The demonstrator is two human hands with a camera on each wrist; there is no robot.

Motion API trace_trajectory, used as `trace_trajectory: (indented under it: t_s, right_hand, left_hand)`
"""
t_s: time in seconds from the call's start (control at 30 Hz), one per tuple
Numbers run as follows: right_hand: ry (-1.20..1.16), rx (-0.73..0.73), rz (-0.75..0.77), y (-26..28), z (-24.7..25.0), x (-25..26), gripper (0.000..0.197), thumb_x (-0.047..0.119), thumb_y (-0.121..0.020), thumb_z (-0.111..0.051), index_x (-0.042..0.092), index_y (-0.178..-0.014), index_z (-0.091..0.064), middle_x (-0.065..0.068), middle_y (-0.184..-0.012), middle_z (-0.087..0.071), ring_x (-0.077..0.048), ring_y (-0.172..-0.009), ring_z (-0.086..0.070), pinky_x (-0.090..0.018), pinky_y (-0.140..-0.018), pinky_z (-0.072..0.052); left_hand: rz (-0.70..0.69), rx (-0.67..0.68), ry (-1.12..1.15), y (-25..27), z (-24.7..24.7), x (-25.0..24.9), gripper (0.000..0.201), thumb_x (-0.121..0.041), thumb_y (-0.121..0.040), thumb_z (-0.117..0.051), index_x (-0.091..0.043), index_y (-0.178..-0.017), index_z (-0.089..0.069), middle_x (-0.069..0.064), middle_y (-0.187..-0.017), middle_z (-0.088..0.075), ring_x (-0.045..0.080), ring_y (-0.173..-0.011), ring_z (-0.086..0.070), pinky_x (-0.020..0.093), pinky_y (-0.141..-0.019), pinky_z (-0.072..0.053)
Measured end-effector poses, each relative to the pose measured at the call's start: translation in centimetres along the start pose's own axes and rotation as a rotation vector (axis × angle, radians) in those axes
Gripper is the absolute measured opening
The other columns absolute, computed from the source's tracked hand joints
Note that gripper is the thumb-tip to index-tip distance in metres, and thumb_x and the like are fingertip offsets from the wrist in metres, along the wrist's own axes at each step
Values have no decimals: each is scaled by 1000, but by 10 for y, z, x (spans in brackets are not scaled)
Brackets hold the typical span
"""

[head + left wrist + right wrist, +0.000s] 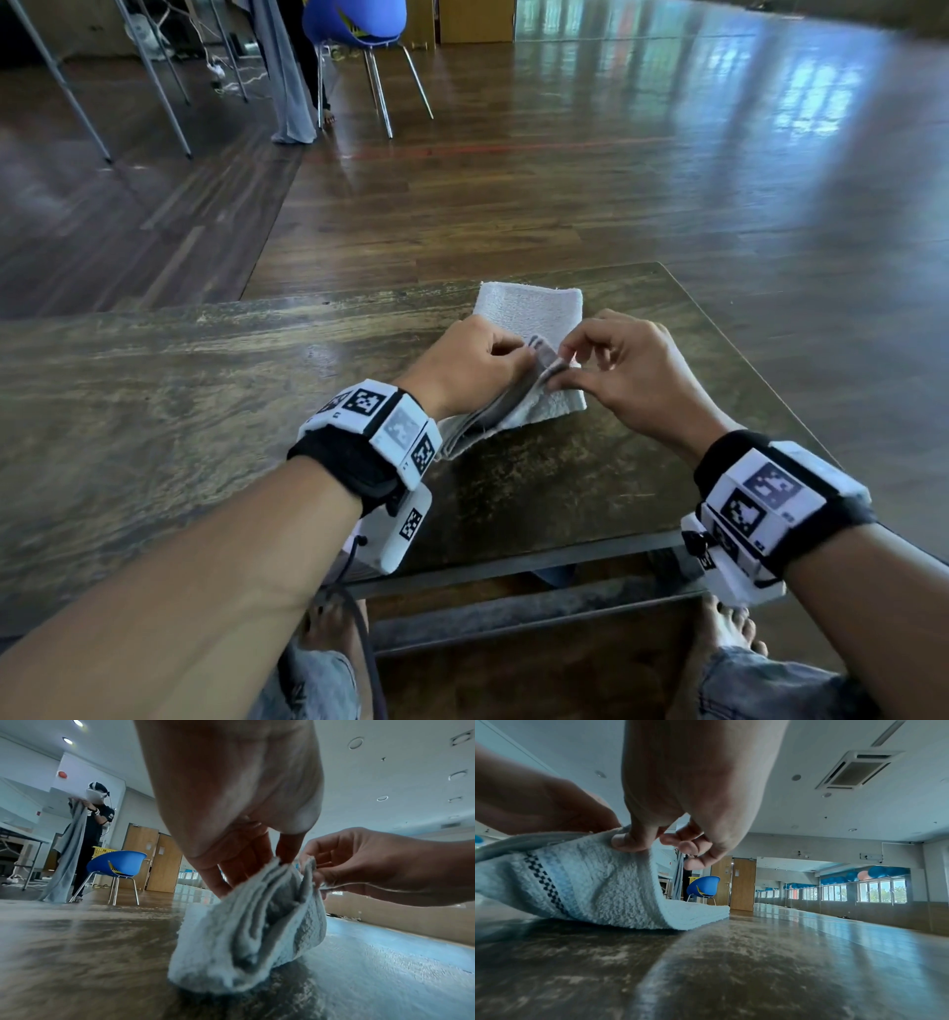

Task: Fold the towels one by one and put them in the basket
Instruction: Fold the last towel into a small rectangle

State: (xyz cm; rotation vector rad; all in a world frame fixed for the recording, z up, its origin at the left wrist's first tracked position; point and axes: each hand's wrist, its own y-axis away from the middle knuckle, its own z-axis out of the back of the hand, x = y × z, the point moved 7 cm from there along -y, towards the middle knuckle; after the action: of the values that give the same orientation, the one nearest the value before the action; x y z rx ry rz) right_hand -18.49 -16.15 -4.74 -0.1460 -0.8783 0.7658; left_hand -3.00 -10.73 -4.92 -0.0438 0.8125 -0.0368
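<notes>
We sit at a worn dark wooden table (154, 390) on a glossy wood-plank floor (616, 169) streaked with pale reflections. At 12 o'clock stands a blue shell chair (120, 863) on metal legs, with wooden doors (743, 884) behind it. At 10 o'clock, thin metal table legs (154, 77) rise from the floor beside loose cables. Windows (875, 892) run along the wall at 2 o'clock, below what may be a mirror showing blue and pink balls. The white ceiling carries recessed lights (67, 740) and an air-conditioning vent (857, 770).
</notes>
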Motion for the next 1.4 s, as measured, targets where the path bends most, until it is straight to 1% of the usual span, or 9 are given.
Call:
trace_trajectory:
  t_s: [0.2,0.37,0.5,0.57,0.67,0.8,1.03,1.17,1.4]
  right_hand:
    - [-124,35,-51,3,-6,-4,35,25,-63,-95,23,-78,-64,6,-71,-65,-10,-59,-52,-20,-57,-44]
    - [-92,198,-99,4,-17,-11,14,33,-83,-81,24,-90,-72,7,-87,-74,-11,-82,-67,-38,-79,-57]
    - [-120,71,-190,1,-10,-23,27,42,-92,-70,28,-74,-57,13,-54,-56,-7,-48,-43,-22,-47,-41]
    - [-119,24,-222,0,-6,-27,30,44,-95,-67,27,-75,-53,13,-47,-44,-5,-44,-31,-17,-42,-30]
    - [-161,31,-283,1,-7,-31,26,45,-98,-62,23,-86,-55,11,-50,-57,-4,-42,-42,-18,-42,-35]
    - [-188,100,-401,3,-14,-37,26,42,-99,-61,16,-96,-56,2,-66,-70,-9,-50,-66,-29,-44,-48]
    - [-221,427,-735,16,-26,-55,33,32,-99,-64,1,-89,-68,-4,-64,-74,-19,-58,-74,-29,-52,-58]
    - [-112,352,-763,9,-13,-66,31,27,-94,-70,-3,-90,-70,-7,-67,-72,-16,-53,-72,-24,-49,-56]
    - [20,294,-795,5,9,-81,20,17,-90,-72,2,-79,-65,-9,-66,-70,-16,-53,-67,-28,-49,-57]
  left_hand:
    - [52,109,93,0,-11,2,45,-28,-100,-49,8,-73,-56,3,-57,-42,12,-51,-36,28,-55,-33]
    - [2,186,46,3,-10,2,45,-24,-104,-37,6,-83,-63,11,-76,-63,24,-69,-55,36,-70,-44]
    - [30,130,-79,0,11,19,32,-6,-101,-40,-9,-88,-69,-7,-76,-65,1,-67,-58,24,-66,-45]
    - [126,154,-48,5,16,36,28,3,-91,-48,-9,-91,-73,-1,-81,-72,3,-71,-62,23,-68,-49]
    - [139,219,-124,13,16,51,12,-5,-88,-60,-9,-93,-70,12,-92,-73,11,-73,-56,28,-68,-44]
    - [162,316,-35,11,11,53,17,-26,-80,-80,-29,-66,-70,-15,-65,-67,-3,-60,-57,13,-60,-42]
    - [306,332,-109,0,-4,63,27,-43,-86,-72,-21,-73,-65,-7,-74,-67,7,-63,-61,19,-53,-45]
    - [278,154,-170,-13,-2,62,48,-55,-85,-69,-7,-80,-66,1,-76,-67,13,-65,-59,27,-58,-42]
    - [214,-36,-221,-37,-22,50,42,-52,-93,-58,-13,-77,-56,-3,-69,-58,13,-60,-55,29,-51,-32]
